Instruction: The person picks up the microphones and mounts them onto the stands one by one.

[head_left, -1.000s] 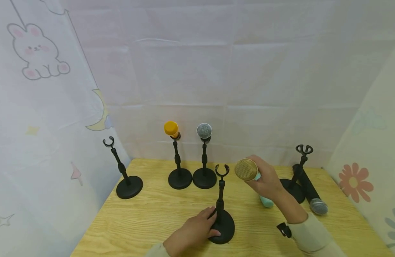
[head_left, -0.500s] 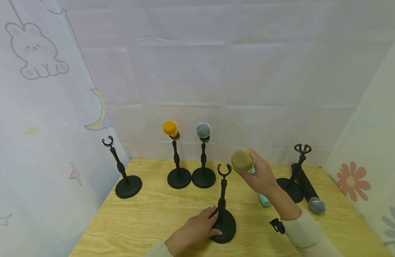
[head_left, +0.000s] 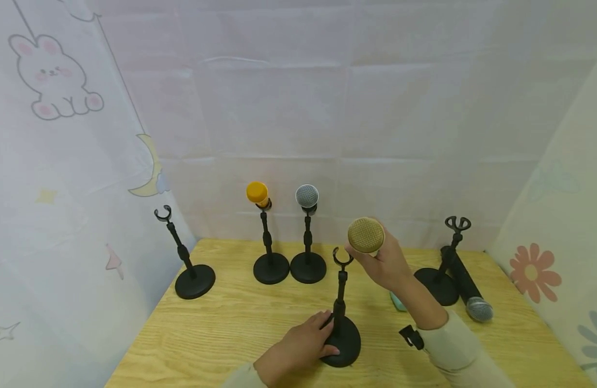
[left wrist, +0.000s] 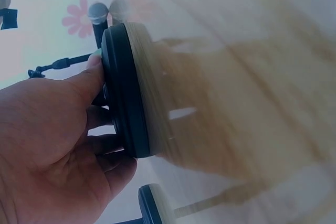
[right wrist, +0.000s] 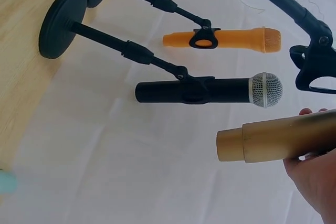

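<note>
A gold microphone (head_left: 366,235) is in my right hand (head_left: 386,267), its mesh head facing me. It sits just behind and right of the open clip (head_left: 343,258) of a black microphone stand (head_left: 340,293). The right wrist view has the gold handle (right wrist: 273,137) apart from that clip (right wrist: 317,69). My left hand (head_left: 305,342) grips the stand's round base (head_left: 345,345) on the table. Thumb and fingers hold the base's edge (left wrist: 123,93) in the left wrist view.
Behind, an orange microphone (head_left: 257,193) and a silver-headed microphone (head_left: 307,196) rest on stands. Another stand (head_left: 195,281) is at left. At right are a stand (head_left: 441,283), a lying black microphone (head_left: 465,285) and a partly hidden mint-green object (head_left: 398,302).
My right hand has carried the gold microphone left and upward, close to the clip. My left hand and the gripped stand have shifted slightly right.
</note>
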Demonstrator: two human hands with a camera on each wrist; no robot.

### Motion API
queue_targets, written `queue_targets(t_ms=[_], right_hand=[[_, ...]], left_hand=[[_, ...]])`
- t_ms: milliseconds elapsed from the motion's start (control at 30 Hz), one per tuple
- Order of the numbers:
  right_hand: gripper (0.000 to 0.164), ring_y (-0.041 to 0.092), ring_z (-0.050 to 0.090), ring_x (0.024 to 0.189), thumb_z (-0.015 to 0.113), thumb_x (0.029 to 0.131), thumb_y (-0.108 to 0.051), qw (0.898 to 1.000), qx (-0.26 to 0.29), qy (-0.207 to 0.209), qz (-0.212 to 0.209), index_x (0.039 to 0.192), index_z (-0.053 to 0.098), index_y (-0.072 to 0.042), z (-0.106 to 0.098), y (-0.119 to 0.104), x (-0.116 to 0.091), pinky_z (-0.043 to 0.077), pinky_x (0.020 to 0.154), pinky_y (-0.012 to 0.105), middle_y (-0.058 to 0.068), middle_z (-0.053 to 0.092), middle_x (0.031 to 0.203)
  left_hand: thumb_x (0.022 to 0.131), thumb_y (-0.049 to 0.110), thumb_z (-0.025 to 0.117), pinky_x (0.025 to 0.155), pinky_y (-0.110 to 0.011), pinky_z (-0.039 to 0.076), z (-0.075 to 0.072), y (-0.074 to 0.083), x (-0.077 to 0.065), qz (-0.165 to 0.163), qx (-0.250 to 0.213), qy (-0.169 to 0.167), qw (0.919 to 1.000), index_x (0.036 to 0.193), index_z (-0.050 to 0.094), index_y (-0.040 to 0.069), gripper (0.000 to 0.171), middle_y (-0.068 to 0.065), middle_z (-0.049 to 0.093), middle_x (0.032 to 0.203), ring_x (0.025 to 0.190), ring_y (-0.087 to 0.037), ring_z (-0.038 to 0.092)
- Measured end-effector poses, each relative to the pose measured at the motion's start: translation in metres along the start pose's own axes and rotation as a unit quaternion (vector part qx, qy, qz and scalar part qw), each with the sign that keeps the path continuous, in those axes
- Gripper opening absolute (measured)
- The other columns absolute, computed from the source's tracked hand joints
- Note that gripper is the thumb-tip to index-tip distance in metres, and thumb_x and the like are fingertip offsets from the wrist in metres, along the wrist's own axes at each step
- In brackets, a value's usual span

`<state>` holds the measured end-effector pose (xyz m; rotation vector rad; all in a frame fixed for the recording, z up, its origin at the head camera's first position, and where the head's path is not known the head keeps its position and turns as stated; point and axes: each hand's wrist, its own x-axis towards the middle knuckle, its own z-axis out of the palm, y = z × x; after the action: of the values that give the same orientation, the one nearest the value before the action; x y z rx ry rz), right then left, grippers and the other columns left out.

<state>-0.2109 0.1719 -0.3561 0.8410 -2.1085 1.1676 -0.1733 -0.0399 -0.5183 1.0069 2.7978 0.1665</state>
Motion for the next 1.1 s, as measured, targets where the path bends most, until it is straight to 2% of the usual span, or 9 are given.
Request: queue_targets(t_ms=[133, 433, 700, 767, 933, 1000, 1100], right_hand=[[0.038, 0.009, 0.057, 0.080, 0.073, 0.087, -0.002, 1.000, 0.010, -0.008, 0.001, 0.120, 0.057, -0.002, 0.001, -0.005, 0.003, 0.052, 0.070, 0.032, 0.001, 0.060, 0.098], [0.035, 0.009, 0.057, 0.084, 0.074, 0.087, 0.001, 1.000, 0.024, -0.019, 0.001, 0.117, 0.057, -0.001, 0.007, -0.014, 0.008, 0.052, 0.074, 0.034, 0.002, 0.060, 0.098], [0.038, 0.007, 0.059, 0.094, 0.072, 0.088, 0.005, 0.998, 0.050, -0.025, 0.007, 0.121, 0.055, 0.000, 0.013, -0.019, 0.011, 0.052, 0.083, 0.029, 0.006, 0.061, 0.109], [0.039, 0.008, 0.058, 0.094, 0.071, 0.088, 0.007, 0.997, 0.076, -0.027, 0.001, 0.121, 0.053, 0.001, 0.015, -0.018, 0.012, 0.051, 0.083, 0.027, 0.007, 0.060, 0.110], [0.042, 0.012, 0.053, 0.088, 0.067, 0.088, 0.014, 0.990, 0.136, -0.038, -0.021, 0.122, 0.047, 0.001, 0.021, -0.016, 0.013, 0.047, 0.079, 0.027, 0.001, 0.054, 0.114], [0.041, 0.011, 0.053, 0.081, 0.067, 0.089, 0.013, 0.988, 0.147, -0.039, -0.022, 0.121, 0.046, -0.001, 0.023, -0.016, 0.012, 0.048, 0.074, 0.026, -0.002, 0.049, 0.117], [0.038, 0.009, 0.054, 0.075, 0.068, 0.090, 0.010, 0.987, 0.156, -0.025, -0.015, 0.119, 0.048, -0.003, 0.026, -0.016, 0.011, 0.050, 0.070, 0.024, 0.000, 0.049, 0.118]], left_hand=[[0.097, 0.062, 0.047, 0.105, -0.030, 0.049, -0.002, 0.004, 0.000, -0.001, 0.001, 0.002, 1.0000, 0.155, 0.045, 0.019, 0.072, -0.001, 0.036, 0.162, 0.147, -0.015, 0.038], [0.096, 0.062, 0.048, 0.102, -0.030, 0.051, -0.002, 0.006, 0.002, 0.000, -0.004, 0.007, 1.0000, 0.155, 0.045, 0.020, 0.072, 0.000, 0.037, 0.162, 0.147, -0.014, 0.038], [0.096, 0.064, 0.043, 0.103, -0.028, 0.050, 0.002, 0.005, 0.005, 0.007, 0.009, 0.010, 0.9999, 0.154, 0.045, 0.019, 0.074, 0.000, 0.036, 0.162, 0.147, -0.015, 0.038], [0.096, 0.065, 0.043, 0.104, -0.028, 0.050, 0.002, 0.005, 0.006, 0.008, 0.005, 0.009, 0.9999, 0.155, 0.045, 0.020, 0.074, 0.000, 0.036, 0.162, 0.147, -0.014, 0.038], [0.097, 0.064, 0.044, 0.104, -0.029, 0.049, 0.001, 0.004, 0.005, 0.010, -0.004, 0.005, 0.9999, 0.156, 0.043, 0.020, 0.073, 0.000, 0.035, 0.163, 0.148, -0.014, 0.036], [0.097, 0.063, 0.044, 0.104, -0.029, 0.049, 0.001, 0.004, 0.004, 0.009, -0.004, 0.007, 0.9999, 0.156, 0.043, 0.020, 0.073, -0.001, 0.035, 0.162, 0.147, -0.014, 0.037], [0.097, 0.062, 0.045, 0.103, -0.029, 0.050, 0.000, 0.006, 0.002, 0.008, -0.004, 0.013, 0.9999, 0.155, 0.043, 0.020, 0.072, -0.002, 0.037, 0.162, 0.147, -0.015, 0.038]])
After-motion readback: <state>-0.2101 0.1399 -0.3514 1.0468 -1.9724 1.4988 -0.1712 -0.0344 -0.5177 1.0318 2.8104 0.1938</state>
